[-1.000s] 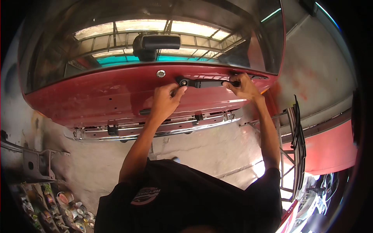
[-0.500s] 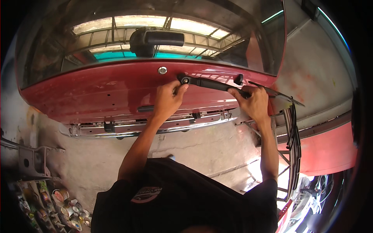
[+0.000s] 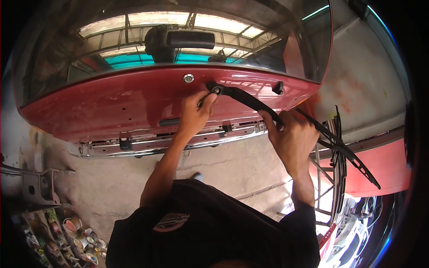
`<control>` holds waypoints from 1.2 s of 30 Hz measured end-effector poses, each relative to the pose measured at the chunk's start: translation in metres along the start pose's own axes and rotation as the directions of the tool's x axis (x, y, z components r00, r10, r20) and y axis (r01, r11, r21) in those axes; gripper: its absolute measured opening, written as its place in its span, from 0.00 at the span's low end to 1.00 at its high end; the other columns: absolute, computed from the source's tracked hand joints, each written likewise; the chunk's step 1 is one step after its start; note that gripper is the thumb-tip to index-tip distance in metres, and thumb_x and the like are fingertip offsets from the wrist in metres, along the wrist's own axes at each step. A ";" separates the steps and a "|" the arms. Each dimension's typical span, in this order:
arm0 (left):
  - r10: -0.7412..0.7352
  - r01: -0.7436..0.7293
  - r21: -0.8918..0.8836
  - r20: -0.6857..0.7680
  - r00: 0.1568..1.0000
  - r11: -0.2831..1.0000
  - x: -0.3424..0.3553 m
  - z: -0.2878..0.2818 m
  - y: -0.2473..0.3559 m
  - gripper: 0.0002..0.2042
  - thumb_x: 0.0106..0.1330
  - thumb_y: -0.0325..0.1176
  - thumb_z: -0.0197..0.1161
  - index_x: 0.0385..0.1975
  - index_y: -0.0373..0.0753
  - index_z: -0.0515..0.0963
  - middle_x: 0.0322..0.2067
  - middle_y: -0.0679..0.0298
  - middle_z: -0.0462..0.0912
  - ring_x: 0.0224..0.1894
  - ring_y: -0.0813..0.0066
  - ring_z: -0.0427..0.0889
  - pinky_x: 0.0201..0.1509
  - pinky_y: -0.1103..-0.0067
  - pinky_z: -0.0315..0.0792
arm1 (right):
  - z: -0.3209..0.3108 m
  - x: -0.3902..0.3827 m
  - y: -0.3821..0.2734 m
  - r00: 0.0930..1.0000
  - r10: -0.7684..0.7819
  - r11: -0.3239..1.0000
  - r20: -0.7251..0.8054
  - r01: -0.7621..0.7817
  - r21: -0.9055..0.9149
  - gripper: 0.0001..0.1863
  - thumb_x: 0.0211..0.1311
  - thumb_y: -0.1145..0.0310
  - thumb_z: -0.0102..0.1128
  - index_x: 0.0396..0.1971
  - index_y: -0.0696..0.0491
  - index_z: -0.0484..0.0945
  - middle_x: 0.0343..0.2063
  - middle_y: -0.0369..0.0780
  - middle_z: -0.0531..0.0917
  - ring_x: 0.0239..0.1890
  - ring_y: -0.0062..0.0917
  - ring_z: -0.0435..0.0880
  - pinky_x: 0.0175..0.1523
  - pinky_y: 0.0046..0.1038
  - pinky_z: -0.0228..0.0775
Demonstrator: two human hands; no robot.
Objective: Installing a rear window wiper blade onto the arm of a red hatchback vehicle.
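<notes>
The person's left hand (image 3: 195, 114) was at the wiper pivot (image 3: 217, 90), which sat at twelve o'clock from the centre of the view. Its fingers were curled in, and the thumb and forefinger came near each other against the pivot's lower side; whether they gripped anything could not be told. The right hand (image 3: 295, 138), at three o'clock, was closed around the far part of the black wiper arm (image 3: 250, 100), thumb on the near side and fingers folded over.

The arm ran from the pivot toward four o'clock, across the red tailgate (image 3: 98, 100). Past the right hand, the wiper blade (image 3: 357, 163) slanted down between four and five o'clock, its far end out beyond the tailgate's edge. A round silver lock (image 3: 188, 78) lay at ten o'clock from the pivot, just beside it, and a black stub (image 3: 278, 88) stood out from the tailgate at three o'clock from it.

The dark rear window (image 3: 111, 49) filled the twelve o'clock side, reflecting roof beams. Cans (image 3: 71, 224) lay crowded at eight o'clock, and a metal rack (image 3: 328, 178) stood at four.
</notes>
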State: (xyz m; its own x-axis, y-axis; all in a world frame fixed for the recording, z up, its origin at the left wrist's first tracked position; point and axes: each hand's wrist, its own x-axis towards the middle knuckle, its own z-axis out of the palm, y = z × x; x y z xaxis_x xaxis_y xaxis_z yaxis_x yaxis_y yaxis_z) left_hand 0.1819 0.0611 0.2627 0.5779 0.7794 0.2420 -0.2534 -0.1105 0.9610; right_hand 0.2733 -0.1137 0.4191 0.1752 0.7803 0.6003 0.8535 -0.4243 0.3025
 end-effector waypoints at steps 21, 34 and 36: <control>-0.024 0.024 0.055 -0.006 1.000 0.998 -0.002 -0.006 0.010 0.14 0.69 0.35 0.60 0.25 0.30 0.79 0.11 0.70 0.69 0.15 0.87 0.66 0.18 0.83 0.58 | 0.017 -0.016 -0.006 0.973 0.101 0.983 0.209 -0.130 0.130 0.18 0.57 0.53 0.65 0.19 0.52 0.76 0.10 0.39 0.76 0.14 0.36 0.78 0.20 0.34 0.67; 0.083 -0.084 0.094 0.018 0.996 0.992 -0.010 -0.013 -0.006 0.07 0.65 0.30 0.63 0.34 0.32 0.83 0.18 0.66 0.80 0.22 0.84 0.77 0.26 0.85 0.68 | 0.012 0.004 -0.001 0.998 0.052 0.976 -0.024 -0.045 0.211 0.10 0.52 0.61 0.67 0.29 0.51 0.80 0.18 0.41 0.80 0.26 0.35 0.81 0.38 0.35 0.69; 0.139 -0.139 0.056 0.007 0.990 0.989 -0.012 -0.016 -0.007 0.07 0.65 0.28 0.64 0.36 0.32 0.83 0.20 0.66 0.81 0.23 0.84 0.78 0.28 0.86 0.68 | 0.014 0.008 0.000 0.998 0.061 0.974 0.006 -0.061 0.216 0.10 0.51 0.63 0.67 0.29 0.52 0.79 0.20 0.41 0.80 0.29 0.34 0.81 0.42 0.34 0.68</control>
State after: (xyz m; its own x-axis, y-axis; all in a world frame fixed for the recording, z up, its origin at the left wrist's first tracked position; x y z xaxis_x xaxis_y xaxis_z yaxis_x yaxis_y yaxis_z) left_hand 0.1639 0.0625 0.2507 0.5426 0.7522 0.3738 -0.2871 -0.2521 0.9241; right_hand 0.2820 -0.1012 0.4139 0.2300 0.7558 0.6131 0.9271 -0.3617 0.0982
